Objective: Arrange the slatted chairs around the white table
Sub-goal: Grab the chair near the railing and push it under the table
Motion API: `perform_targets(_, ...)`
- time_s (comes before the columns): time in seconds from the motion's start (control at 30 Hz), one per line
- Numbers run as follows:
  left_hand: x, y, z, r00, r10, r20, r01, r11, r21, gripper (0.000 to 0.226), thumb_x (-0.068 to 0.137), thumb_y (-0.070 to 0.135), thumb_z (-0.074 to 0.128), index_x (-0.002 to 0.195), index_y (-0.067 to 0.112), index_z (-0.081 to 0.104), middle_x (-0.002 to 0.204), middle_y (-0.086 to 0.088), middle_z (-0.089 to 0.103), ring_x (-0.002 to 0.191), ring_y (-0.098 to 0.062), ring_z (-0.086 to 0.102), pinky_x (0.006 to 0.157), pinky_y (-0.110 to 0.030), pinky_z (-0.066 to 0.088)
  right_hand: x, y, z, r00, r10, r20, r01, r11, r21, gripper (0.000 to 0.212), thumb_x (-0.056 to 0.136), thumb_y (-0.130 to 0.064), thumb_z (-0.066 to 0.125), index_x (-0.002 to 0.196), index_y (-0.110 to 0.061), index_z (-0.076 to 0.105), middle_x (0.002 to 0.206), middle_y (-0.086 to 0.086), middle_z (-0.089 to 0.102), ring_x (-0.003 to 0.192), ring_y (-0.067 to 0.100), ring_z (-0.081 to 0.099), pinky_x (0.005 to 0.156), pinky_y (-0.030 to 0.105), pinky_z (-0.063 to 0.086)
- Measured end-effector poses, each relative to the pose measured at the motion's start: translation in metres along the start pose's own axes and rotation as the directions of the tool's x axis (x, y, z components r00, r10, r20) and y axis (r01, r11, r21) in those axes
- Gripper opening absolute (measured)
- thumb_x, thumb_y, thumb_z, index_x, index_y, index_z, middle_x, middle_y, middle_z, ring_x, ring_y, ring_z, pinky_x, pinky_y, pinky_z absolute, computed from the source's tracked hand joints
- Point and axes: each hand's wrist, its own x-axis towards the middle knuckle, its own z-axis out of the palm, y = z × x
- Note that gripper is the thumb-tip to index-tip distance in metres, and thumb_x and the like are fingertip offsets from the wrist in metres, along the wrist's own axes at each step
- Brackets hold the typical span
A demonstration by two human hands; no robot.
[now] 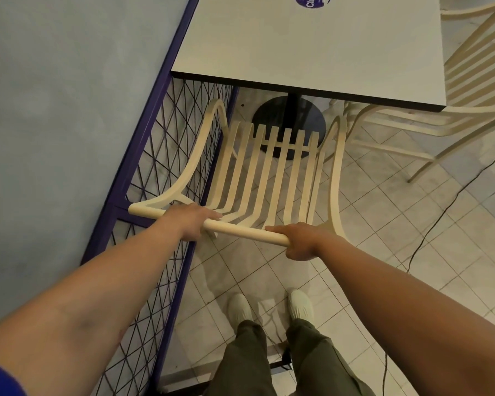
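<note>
Shoes [269,308] stand at bottom centre. Left hand [193,221] and right hand [300,241] wrap their fingers around the top rail of the slatted chair [269,172] at centre frame; beyond, the white surface [312,52] fills the upper centre.

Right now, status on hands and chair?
Left hand and right hand both gripping top rail of slatted chair. Chair faces white table, not tucked. Purple mesh fence tight on left.
</note>
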Motion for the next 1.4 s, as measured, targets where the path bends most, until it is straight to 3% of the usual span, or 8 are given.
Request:
perform_targets(0.13,0.001,0.0,0.0,1.0,0.012,-0.011,-0.012,1.0,-0.002,0.08,0.089,0.002,0.055,0.144,0.057,0.037,0.129,0.003,0.057,0.109,-0.023,0.058,0.081,-0.039,0.046,-0.001,-0.002,0.0,1.0,0.002,0.006,-0.002,1.0,-0.009,0.085,0.084,-0.004,0.058,0.151,-0.045,0.025,0.122,0.004,0.058,0.099,0.021,0.055,0.083,0.034,0.047)
perform_targets(0.57,0.003,0.005,0.001,0.998,0.013,-0.059,-0.012,1.0,0.023,0.077,0.09,0.001,0.055,0.143,0.055,0.04,0.121,0.003,0.059,0.103,-0.022,0.057,0.077,-0.037,0.04,-0.002,0.001,-0.003,1.0,0.002,0.001,-0.002,0.999,-0.039,0.083,0.086,-0.003,0.059,0.15,-0.044,0.026,0.125,0.003,0.057,0.107,0.024,0.056,0.091,0.039,0.048)
perform_targets(0.7,0.002,0.006,-0.001,1.0,0.012,-0.027,-0.013,1.0,-0.028,0.068,0.089,0.02,0.063,0.141,0.058,0.04,0.123,0.005,0.061,0.106,-0.02,0.058,0.086,-0.043,0.047,-0.005,0.0,-0.003,1.0,0.004,-0.011,-0.004,1.0,-0.028,0.079,0.086,-0.007,0.06,0.149,-0.043,0.029,0.126,0.002,0.056,0.107,0.023,0.055,0.092,0.039,0.047)
perform_targets(0.9,-0.002,0.016,-0.004,0.999,0.039,-0.01,-0.039,0.999,-0.017,0.069,0.083,0.056,0.063,0.147,0.045,0.04,0.129,0.006,0.06,0.113,-0.019,0.056,0.083,-0.038,0.044,-0.007,-0.005,-0.004,0.999,-0.034,-0.025,0.033,0.999,-0.03,0.062,0.088,-0.024,0.065,0.144,-0.034,0.04,0.122,0.004,0.06,0.099,0.02,0.056,0.087,0.036,0.047)
perform_targets(1.03,-0.01,0.024,-0.01,0.999,0.051,-0.005,-0.051,0.994,-0.093,0.074,0.084,0.073,0.056,0.149,0.044,0.038,0.134,0.005,0.058,0.116,-0.02,0.055,0.09,-0.041,0.046,-0.013,-0.011,-0.011,0.999,-0.012,-0.04,0.011,1.0,-0.025,0.071,0.09,-0.038,0.066,0.151,-0.03,0.032,0.133,0.005,0.055,0.111,0.023,0.055,0.092,0.035,0.045)
perform_targets(1.2,-0.024,0.037,-0.022,0.999,0.04,-0.037,-0.045,0.986,-0.162,0.072,0.087,0.076,0.047,0.15,0.042,0.038,0.142,0.002,0.054,0.123,-0.022,0.053,0.096,-0.042,0.045,-0.015,-0.015,-0.024,0.998,-0.015,-0.062,0.014,1.0,-0.016,0.078,0.088,-0.05,0.064,0.154,-0.028,0.027,0.149,0.004,0.045,0.129,0.025,0.046,0.105,0.039,0.037)
perform_targets(1.4,-0.03,0.064,-0.027,0.992,-0.095,-0.083,0.065,0.949,-0.307,0.072,0.088,0.073,0.05,0.15,0.038,0.04,0.152,0.001,0.047,0.134,-0.024,0.046,0.104,-0.043,0.04,-0.006,-0.009,-0.059,0.994,-0.11,0.026,0.113,0.986,-0.12,0.076,0.092,-0.057,0.054,0.155,-0.025,0.026,0.158,0.004,0.033,0.143,0.027,0.031,0.113,0.042,0.027)
